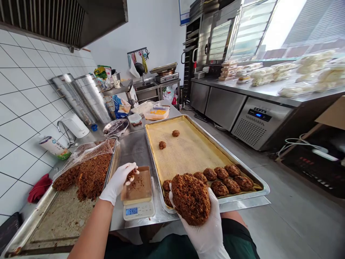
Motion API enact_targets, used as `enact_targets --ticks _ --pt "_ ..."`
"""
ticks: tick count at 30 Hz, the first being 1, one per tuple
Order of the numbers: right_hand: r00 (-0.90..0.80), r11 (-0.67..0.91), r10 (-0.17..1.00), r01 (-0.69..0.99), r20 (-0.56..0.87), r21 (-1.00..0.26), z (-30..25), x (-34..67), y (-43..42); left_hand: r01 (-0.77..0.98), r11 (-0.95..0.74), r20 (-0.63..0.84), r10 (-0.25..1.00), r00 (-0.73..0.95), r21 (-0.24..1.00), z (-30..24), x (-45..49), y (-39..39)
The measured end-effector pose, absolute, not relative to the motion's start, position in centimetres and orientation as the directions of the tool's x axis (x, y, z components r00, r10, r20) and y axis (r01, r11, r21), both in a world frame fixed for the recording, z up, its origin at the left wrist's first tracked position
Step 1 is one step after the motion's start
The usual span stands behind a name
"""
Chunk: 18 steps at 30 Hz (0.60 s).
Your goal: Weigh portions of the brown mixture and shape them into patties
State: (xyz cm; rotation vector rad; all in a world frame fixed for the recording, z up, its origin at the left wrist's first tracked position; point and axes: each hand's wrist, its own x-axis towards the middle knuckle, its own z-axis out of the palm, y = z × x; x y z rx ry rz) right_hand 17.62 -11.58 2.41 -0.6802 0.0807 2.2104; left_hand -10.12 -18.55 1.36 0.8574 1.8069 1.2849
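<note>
Steel bench [132,144]: rounds [209,174] line the lower edge of the tray [161,158], two sit higher, a heap [94,172] lies unshaped, frame left. Left fingers [130,167] curl round a small lump [132,175]; right fingers [214,201], spread, cradle a big lump [191,199], lower centre.

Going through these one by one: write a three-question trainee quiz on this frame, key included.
1. Which hand holds the larger brown lump?
2. True or false: the digital scale stands between the lined tray and the tray of loose mixture.
3. How many brown balls lie in the lined tray's far half, apart from the near rows?

Key:
1. The right hand; the left hand holds only a small piece.
2. True.
3. Two.
</note>
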Motion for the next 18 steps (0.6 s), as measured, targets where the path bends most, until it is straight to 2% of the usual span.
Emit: enact_targets --ticks 3,7,14,18 --pt "-0.543 -0.685 0.672 -0.715 -0.504 -0.142 2.1 17.6 -11.4 -0.087 0.105 -0.135 0.831 -0.54 0.991 1.9 -8.8 -19.3" --pt "-0.553 -0.704 0.656 -0.693 -0.513 -0.153 1.5 17.6 -11.3 -0.263 -0.09 -0.094 0.785 -0.613 0.961 1.8 -6.5 -21.2" --pt "-0.572 -0.722 0.646 -0.673 -0.505 -0.16 1.7 17.2 -11.7 -0.432 -0.252 -0.154 0.687 -0.71 0.866 0.8 -4.8 -23.6" --pt "-0.545 -0.718 0.628 -0.681 -0.556 -0.145 2.4 16.6 -12.1 -0.489 -0.291 -0.156 0.711 -0.686 0.822 1.0 -4.6 -24.1"
